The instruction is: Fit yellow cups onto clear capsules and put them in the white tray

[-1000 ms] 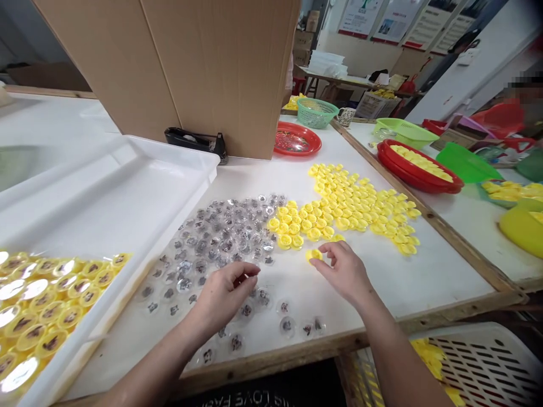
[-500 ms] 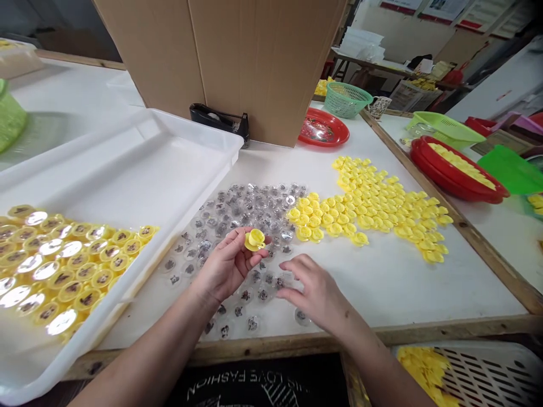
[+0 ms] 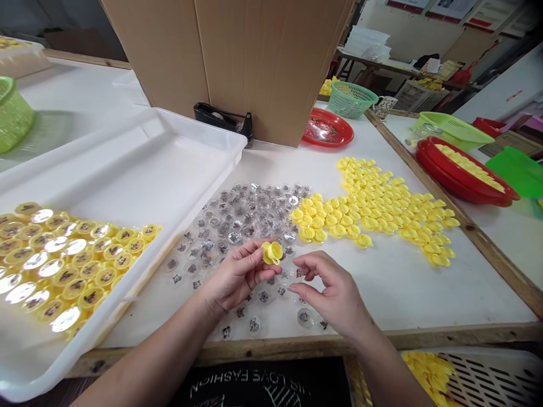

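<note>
My left hand (image 3: 240, 274) is closed on a small yellow toy cup with a saucer (image 3: 272, 252), pinched between thumb and fingers and tilted with its mouth toward the right. Just to its right, my right hand (image 3: 326, 288) hovers with thumb and forefinger apart and the other fingers curled; I see nothing held between them. Under both hands lie many clear round discs (image 3: 254, 324) with small dark animal prints. Beyond them, a spread of yellow toy cups on saucers (image 3: 377, 206) covers part of the white table.
At left stands a white tray (image 3: 190, 133) holding yellow cups topped with printed discs (image 3: 91, 268). A cardboard box (image 3: 241, 68), a tape dispenser (image 3: 223, 121) and a red plate (image 3: 328, 127) are at the back. A wooden edge (image 3: 475, 229) borders the right.
My left hand has moved slightly right and turned the cup so its mouth faces more sideways. My right hand has also shifted a little right. The view has shifted slightly.
</note>
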Demonstrator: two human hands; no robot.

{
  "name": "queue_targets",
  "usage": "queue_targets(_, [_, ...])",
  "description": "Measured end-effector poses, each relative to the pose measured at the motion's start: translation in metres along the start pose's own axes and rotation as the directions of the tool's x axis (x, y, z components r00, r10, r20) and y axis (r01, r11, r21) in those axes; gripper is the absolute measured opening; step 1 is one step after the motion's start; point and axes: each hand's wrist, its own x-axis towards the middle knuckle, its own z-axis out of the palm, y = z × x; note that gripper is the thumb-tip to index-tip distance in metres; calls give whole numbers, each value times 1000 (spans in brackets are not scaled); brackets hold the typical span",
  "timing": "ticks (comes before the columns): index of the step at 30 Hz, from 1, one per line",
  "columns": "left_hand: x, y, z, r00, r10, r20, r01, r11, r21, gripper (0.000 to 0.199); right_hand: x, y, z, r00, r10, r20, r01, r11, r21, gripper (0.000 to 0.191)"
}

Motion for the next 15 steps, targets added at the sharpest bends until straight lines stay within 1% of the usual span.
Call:
queue_targets(3, [0, -4, 1, 997, -41, 64, 41, 999, 3, 25, 1, -4, -5, 999, -9, -37, 11, 998, 57, 31])
queue_targets(5, [0, -8, 2, 993, -56, 104, 56, 998, 5, 25, 1, -5, -6, 999, -15, -40, 18, 996, 86, 31])
queue_targets(10, [-1, -15, 2, 990, -65, 128, 67, 998, -6, 20, 5, -8, -5, 1000, -10, -25, 14, 989, 147, 28])
queue_targets(12, [-2, -16, 2, 987, -72, 144, 75, 997, -21, 22, 8, -11, -4, 999, -15, -36, 19, 992, 125, 29])
queue_targets(15, [-4, -16, -1, 981, -85, 177, 91, 995, -27, 30, 14, -16, -2, 995, -100, -6, 100, 995, 1, 34])
